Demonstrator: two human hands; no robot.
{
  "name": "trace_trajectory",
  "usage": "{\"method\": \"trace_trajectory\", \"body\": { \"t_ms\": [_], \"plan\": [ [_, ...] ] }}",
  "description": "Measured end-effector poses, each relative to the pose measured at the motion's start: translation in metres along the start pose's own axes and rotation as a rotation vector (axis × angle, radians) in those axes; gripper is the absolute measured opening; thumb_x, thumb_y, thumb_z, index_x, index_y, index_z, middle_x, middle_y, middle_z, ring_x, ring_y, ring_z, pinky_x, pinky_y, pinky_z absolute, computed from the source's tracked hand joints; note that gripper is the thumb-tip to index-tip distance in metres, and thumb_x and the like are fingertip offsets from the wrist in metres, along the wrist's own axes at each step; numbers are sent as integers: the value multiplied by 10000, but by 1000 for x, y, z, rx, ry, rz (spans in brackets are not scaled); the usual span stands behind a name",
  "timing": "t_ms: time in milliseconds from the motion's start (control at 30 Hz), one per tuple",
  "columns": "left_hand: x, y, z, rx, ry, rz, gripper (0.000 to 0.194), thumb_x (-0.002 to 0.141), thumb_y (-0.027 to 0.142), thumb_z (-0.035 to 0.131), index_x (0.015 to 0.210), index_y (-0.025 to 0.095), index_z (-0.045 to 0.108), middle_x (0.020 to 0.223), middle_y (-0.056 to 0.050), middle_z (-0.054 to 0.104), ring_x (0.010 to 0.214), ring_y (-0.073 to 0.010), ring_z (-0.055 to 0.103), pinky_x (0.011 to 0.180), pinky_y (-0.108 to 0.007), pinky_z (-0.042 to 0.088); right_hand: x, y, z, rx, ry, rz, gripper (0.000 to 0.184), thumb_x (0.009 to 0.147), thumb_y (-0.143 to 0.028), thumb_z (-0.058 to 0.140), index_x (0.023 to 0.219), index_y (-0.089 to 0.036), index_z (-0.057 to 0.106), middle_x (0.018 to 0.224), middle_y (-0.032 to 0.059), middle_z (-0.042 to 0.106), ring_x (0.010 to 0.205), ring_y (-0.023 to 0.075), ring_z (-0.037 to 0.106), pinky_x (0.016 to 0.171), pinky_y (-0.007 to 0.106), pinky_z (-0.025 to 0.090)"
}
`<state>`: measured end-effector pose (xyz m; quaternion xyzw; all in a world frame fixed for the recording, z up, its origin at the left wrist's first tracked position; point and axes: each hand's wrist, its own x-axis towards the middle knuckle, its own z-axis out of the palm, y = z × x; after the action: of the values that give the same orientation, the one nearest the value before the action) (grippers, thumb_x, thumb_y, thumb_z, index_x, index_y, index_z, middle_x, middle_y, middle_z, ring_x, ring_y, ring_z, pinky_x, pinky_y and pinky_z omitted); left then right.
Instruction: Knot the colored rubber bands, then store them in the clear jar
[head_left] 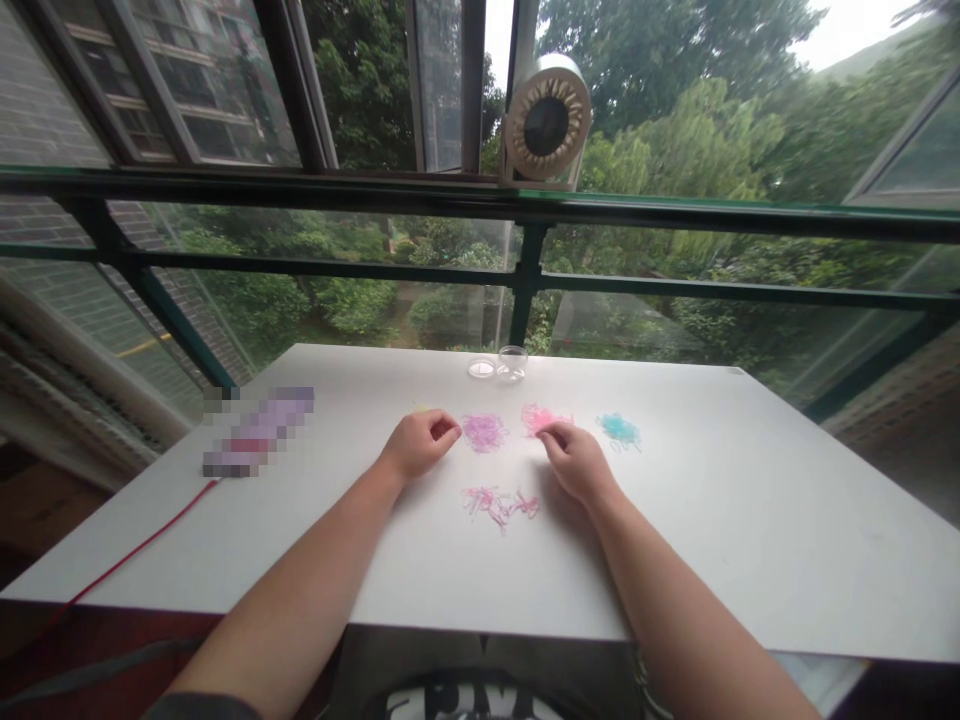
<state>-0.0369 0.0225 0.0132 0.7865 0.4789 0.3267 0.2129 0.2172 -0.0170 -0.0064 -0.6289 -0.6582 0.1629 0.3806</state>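
My left hand point(420, 444) is closed in a pinch at the left edge of a purple pile of small rubber bands point(486, 432). Whatever its fingertips hold, if anything, is too small to see. Pinched as well, my right hand point(576, 458) has its fingertips at the near edge of a pink pile of rubber bands point(541, 417); I cannot make out anything between them. A blue pile of rubber bands point(619, 428) lies right of that hand. Mostly hidden behind my left hand is a yellow pile point(421, 407). Closer to me lies a loose heap of mixed pink and purple bands point(498, 505).
A clear round tub point(513, 364) and its lid point(481, 369) stand at the white table's point(750, 500) far edge. At the left is a blurred-out purple item point(262, 430) with a red cable point(142, 545). A round fan-like device point(547, 122) sits on the window ledge.
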Motion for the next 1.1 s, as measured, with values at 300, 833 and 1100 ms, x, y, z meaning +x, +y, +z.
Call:
{"method": "trace_trajectory", "body": {
  "t_ms": [300,833,1100],
  "plan": [
    [-6,6,4,-65,-376,101,226,738,339,546,804,179,691,713,-28,665,613,-122,559,551,-201,421,-4,-5,-13,-31,-428,-124,188,710,-178,524,785,-194,696,691,20,664,610,136,557,578,238,403],
    [-8,11,11,-74,-446,121,209,721,301,557,828,199,704,699,-10,671,594,-114,557,539,-191,396,-11,-13,-44,52,-779,-32,259,628,-255,671,879,-195,696,585,-28,572,513,98,485,479,215,345],
    [-9,16,10,-33,-446,140,201,728,296,551,818,200,703,692,-3,674,605,-116,563,556,-197,396,-13,-18,-34,-66,-697,-111,145,669,-233,619,768,-205,721,556,-27,564,489,88,452,460,213,310]
  ]
}}
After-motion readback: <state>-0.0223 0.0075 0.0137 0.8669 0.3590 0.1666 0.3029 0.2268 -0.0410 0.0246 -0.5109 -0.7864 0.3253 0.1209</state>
